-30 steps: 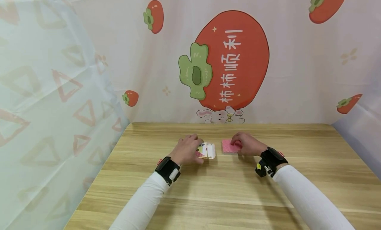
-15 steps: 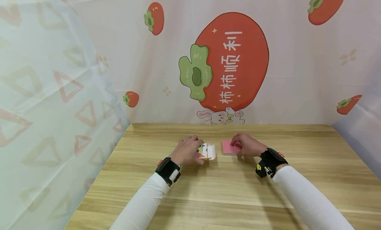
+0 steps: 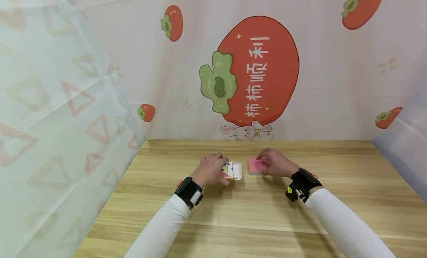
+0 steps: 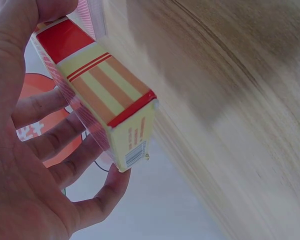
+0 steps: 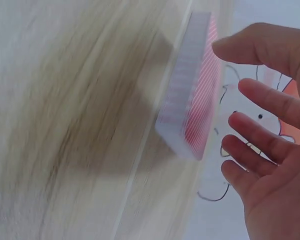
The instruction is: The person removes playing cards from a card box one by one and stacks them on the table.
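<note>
My left hand (image 3: pixel 209 170) holds a playing card box (image 3: pixel 232 170) with its flap up at the right end. In the left wrist view the box (image 4: pixel 97 77) shows a striped side and a barcode end, between the thumb at one end and the little finger at the other. Right of the box, a deck of playing cards (image 3: pixel 254 166) lies squared, with pink patterned backs up. My right hand (image 3: pixel 278 163) hovers over the deck's right part. In the right wrist view its fingers are spread and loosely bent, the thumb tip right at the deck (image 5: pixel 190 90).
A wooden table (image 3: pixel 220 221) bears the box and the deck. Behind it hangs a white cloth (image 3: pixel 327 76) printed with persimmons, and another cloth (image 3: pixel 50 102) with triangles hangs at the left. Each wrist wears a black camera strap (image 3: pixel 188 191).
My right hand has shifted slightly left over the deck. The left hand and the box stay in nearly the same place; the head view has tilted up a little.
</note>
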### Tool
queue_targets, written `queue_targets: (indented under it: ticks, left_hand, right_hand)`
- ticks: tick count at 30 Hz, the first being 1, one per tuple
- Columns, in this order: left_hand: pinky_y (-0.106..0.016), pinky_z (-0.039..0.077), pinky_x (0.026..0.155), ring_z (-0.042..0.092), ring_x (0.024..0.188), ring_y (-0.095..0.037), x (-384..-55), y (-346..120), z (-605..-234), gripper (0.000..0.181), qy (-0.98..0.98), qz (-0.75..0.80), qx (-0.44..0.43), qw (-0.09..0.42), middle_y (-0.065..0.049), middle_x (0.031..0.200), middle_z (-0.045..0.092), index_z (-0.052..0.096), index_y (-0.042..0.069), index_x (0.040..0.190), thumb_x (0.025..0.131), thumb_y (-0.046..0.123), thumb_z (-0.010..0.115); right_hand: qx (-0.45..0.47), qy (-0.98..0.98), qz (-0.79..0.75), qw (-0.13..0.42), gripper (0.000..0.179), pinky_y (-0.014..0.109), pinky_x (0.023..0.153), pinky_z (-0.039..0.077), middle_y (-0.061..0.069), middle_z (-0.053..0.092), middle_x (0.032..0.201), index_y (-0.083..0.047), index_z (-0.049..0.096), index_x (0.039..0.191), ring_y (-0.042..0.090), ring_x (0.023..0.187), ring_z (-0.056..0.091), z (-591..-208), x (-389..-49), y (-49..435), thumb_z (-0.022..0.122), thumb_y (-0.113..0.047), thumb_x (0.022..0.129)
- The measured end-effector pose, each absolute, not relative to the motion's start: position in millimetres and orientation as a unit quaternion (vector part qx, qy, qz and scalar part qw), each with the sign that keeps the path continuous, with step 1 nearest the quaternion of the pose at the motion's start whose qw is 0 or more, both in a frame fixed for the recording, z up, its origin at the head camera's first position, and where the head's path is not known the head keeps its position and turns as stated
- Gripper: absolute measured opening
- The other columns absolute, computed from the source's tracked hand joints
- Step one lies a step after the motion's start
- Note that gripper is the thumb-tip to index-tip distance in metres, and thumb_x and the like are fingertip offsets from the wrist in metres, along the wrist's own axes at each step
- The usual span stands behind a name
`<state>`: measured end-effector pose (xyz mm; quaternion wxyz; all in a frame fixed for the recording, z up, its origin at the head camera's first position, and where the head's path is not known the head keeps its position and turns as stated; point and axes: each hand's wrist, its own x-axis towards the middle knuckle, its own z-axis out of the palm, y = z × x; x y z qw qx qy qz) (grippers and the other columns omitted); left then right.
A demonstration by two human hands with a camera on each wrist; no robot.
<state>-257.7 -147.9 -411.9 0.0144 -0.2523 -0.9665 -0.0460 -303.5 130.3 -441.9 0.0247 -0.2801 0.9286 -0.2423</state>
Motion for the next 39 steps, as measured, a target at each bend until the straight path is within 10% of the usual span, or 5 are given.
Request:
queue_targets:
  ticks: [17,39]
  left_hand:
    - [-0.049,0.039,0.084,0.046,0.105,-0.022,-259.5,-136.4,-413.2,0.070,-0.965,-0.042,-0.258,0.013,0.000,0.108,0.049,0.056,0.018,0.122,0.065,0.055,0.073]
    - [-0.049,0.040,0.084,0.046,0.106,-0.023,-256.2,-132.0,-409.6,0.073,-0.964,-0.039,-0.263,0.023,-0.001,0.111,0.050,0.055,0.017,0.124,0.065,0.055,0.073]
  right_hand:
    - [-0.320,0.876,-0.355,-0.062,0.010,0.027,0.064,0.043,-0.009,0.056,0.085,-0.014,0.066,0.092,0.012,0.077,0.050,-425.4,-261.6,82.3,0.063,-0.016,0.083]
    - [-0.222,0.899,-0.376,-0.024,0.009,0.029,0.060,0.042,-0.009,0.057,0.077,-0.023,0.065,0.084,0.014,0.070,0.050,-429.5,-252.9,68.7,0.065,-0.032,0.083]
